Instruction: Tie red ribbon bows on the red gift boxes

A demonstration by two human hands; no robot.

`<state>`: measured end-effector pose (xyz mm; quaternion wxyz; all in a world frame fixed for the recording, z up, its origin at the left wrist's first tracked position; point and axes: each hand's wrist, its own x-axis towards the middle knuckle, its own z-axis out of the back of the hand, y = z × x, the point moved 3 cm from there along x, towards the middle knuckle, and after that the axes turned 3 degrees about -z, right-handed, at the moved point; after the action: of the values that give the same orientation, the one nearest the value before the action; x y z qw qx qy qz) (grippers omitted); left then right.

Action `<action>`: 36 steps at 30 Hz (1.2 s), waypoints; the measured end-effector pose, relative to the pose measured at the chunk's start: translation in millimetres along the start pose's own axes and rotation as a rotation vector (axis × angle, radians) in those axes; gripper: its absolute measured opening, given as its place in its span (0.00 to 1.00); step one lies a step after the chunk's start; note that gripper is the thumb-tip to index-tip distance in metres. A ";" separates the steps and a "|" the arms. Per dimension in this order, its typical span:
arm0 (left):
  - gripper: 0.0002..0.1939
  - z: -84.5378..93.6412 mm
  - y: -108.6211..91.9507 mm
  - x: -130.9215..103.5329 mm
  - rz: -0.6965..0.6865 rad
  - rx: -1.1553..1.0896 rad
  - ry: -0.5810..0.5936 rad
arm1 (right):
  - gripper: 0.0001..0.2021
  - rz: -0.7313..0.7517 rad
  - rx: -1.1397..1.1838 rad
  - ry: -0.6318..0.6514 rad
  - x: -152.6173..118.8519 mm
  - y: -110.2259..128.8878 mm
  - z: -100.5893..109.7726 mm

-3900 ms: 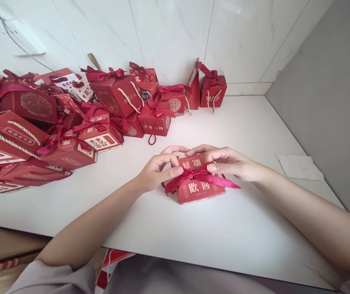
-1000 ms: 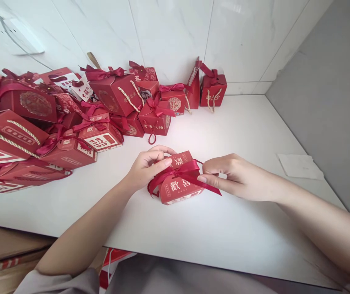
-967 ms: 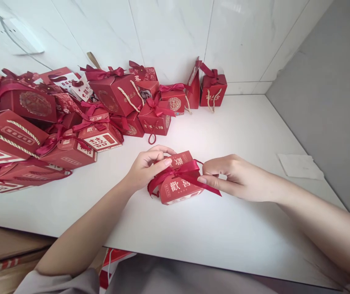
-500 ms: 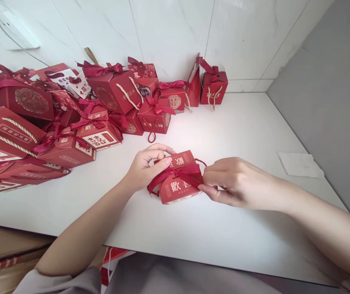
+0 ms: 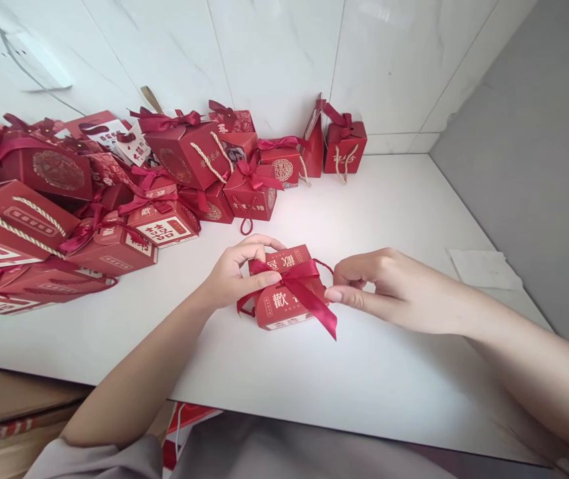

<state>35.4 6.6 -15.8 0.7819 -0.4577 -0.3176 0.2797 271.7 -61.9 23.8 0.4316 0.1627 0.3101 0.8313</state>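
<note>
A small red gift box with white and gold lettering rests on the white table, a dark red ribbon bow across its top. My left hand grips the box at its left end, thumb over the ribbon and fingers behind. At the right end, my right hand has its thumb and curled fingers beside the box, near the thin red cord. Whether the fingertips pinch the cord is too small to tell. One ribbon tail hangs loose over the front edge.
Many red gift boxes with bows and rope handles crowd the table's back left, along the tiled wall. A white paper lies at the right. Cardboard shows below left.
My right hand has let go of the ribbon tail, which now hangs over the box's front. The right fingers have opened slightly and stand close to the cord. My left hand still holds the box.
</note>
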 end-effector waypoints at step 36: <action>0.20 -9.5 -1.1 -0.8 0.047 -0.059 0.024 | 0.16 -0.282 0.423 0.409 7.8 -50.2 23.0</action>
<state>42.2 0.4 -18.6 0.7651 -0.4912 -0.3053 0.2830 310.5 -25.0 8.2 0.4280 0.0338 0.5757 0.6959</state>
